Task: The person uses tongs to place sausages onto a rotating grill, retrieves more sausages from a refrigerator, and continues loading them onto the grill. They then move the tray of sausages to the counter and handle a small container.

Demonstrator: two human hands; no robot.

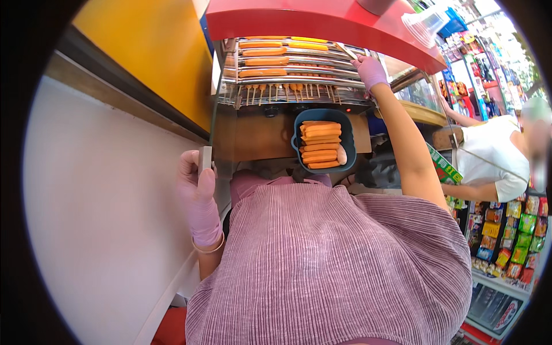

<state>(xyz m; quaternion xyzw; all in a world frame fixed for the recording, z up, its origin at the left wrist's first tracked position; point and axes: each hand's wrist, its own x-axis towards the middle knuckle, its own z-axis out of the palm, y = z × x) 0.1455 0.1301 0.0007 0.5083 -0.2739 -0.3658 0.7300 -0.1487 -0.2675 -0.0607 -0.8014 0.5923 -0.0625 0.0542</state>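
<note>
My left hand (199, 207), in a thin pink glove, grips a grey metal fitting (205, 158) at the edge of a clear glass panel (221, 138). My right hand (371, 73), gloved the same way, reaches to the right side of a hot dog roller grill (321, 64). It holds a slim, light-coloured utensil (346, 51), whose exact kind I cannot tell. Orange sausages (264, 61) lie along the metal rollers, mostly on the left. Below me, a dark blue plastic tub (352, 146) holds several stacked orange sausages (321, 139) and one pale sausage (342, 155).
Several skewered pieces (293, 88) line the grill's front. A red counter (319, 21) overhangs it, bearing a stack of clear plastic cups (424, 26). A white panel (108, 207) borders my left. At right, a person in white (491, 157) stands near snack racks (509, 233).
</note>
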